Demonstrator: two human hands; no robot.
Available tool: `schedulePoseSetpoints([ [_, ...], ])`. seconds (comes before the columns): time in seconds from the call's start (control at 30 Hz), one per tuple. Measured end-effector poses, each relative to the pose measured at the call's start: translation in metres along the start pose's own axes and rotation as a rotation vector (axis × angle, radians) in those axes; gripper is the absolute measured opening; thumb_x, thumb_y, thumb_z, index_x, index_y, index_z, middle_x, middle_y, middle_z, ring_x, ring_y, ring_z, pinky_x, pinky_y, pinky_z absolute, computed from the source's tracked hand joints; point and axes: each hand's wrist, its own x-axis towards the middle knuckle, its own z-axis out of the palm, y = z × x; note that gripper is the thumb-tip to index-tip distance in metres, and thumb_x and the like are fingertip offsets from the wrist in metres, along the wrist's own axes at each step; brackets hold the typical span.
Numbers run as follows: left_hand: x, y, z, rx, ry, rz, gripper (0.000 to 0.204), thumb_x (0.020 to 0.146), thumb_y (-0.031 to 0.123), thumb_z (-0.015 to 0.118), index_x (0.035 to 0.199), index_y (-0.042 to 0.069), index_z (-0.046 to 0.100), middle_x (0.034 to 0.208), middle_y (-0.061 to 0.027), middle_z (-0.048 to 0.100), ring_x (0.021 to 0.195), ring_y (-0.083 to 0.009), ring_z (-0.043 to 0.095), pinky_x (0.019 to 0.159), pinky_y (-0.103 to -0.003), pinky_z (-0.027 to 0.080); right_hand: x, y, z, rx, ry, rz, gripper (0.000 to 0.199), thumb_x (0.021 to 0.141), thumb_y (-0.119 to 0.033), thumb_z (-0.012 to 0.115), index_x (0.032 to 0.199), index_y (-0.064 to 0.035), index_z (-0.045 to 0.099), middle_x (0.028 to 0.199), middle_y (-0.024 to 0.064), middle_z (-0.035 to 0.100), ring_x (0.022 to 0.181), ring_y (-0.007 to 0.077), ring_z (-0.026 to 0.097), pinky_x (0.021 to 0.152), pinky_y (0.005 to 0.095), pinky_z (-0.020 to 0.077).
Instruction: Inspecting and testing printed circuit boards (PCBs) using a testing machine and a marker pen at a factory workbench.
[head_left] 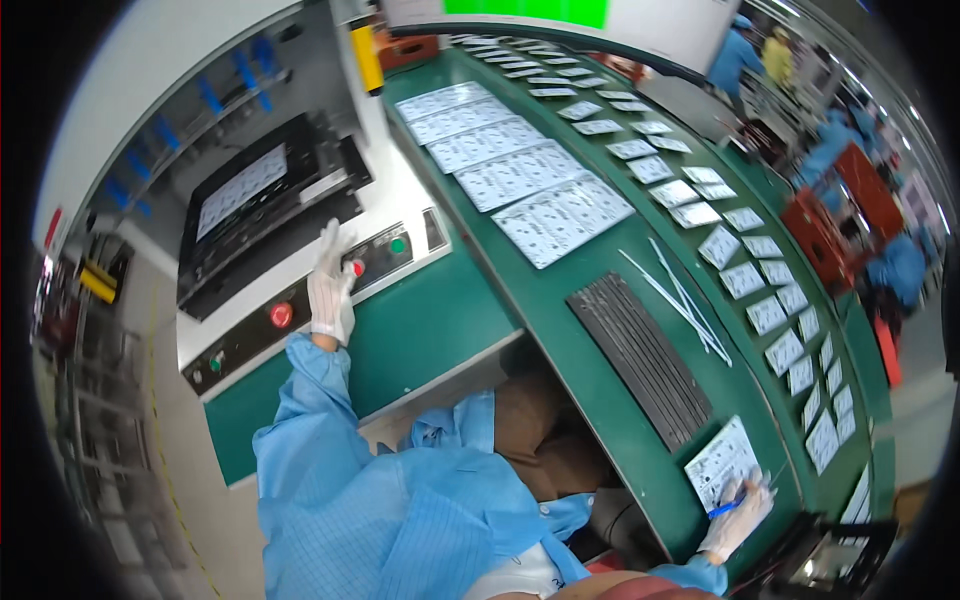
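My left hand (pixel 332 288), in a white glove, lies on the white front ledge of a machine (pixel 425 255), its fingers stretched out beside a small red button (pixel 357 268). Just behind it, inside the machine, is a black fixture (pixel 300 205) bearing a white printed panel (pixel 243 190). Far to the right, my gloved right hand (pixel 743 515) is closed around a blue pen (pixel 727 506). That hand rests at the lower edge of a white panel with dark marks (pixel 722 462) on the green bench.
A ribbed black tray (pixel 640 358) and thin white strips (pixel 680 305) lie mid-bench. Behind them is a row of large white panels (pixel 562 220). Many small white pieces (pixel 742 280) cover the right side. A larger red emergency button (pixel 281 315) sits on the machine's panel. A monitor (pixel 560 25) stands behind.
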Motion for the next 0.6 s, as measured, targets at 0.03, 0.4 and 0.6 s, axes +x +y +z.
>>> schedulePoseSetpoints([
  [0.03, 0.001, -0.011, -0.017, 0.091, 0.062, 0.010, 0.051, 0.071, -0.009, 0.042, 0.119, 0.004, 0.053, 0.140, -0.0144, 0.034, 0.133, -0.0263, 0.025, 0.103, -0.030, 0.027, -0.002, -0.007, 0.005, -0.086, -0.058, 0.215, 0.036, 0.081, -0.007, 0.060, 0.115, 0.0003, 0.051, 0.110, 0.0203, 0.055, 0.101, 0.0337, 0.051, 0.088, 0.0358, 0.0418],
  [0.4, 0.151, -0.072, -0.208, 1.585, -0.137, 0.109, 0.041, 0.092, 0.036, 0.040, 0.125, 0.012, 0.046, 0.131, -0.0195, 0.041, 0.118, -0.0355, 0.042, 0.095, -0.039, 0.038, -0.058, 0.006, 0.016, 0.059, -0.057, 0.378, 0.029, 0.088, -0.008, 0.051, 0.115, 0.0016, 0.050, 0.116, 0.0217, 0.051, 0.109, 0.0310, 0.048, 0.098, 0.0338, 0.0349],
  [0.6, 0.186, -0.083, -0.212, 1.624, -0.556, -0.058, 0.041, 0.092, 0.028, 0.036, 0.133, 0.023, 0.037, 0.131, -0.0200, 0.041, 0.116, -0.0360, 0.043, 0.095, -0.040, 0.037, -0.035, -0.046, -0.003, -0.229, -0.153, 0.390, 0.046, 0.083, -0.016, 0.061, 0.123, 0.0011, 0.046, 0.118, 0.0230, 0.052, 0.108, 0.0374, 0.049, 0.094, 0.0411, 0.0366],
])
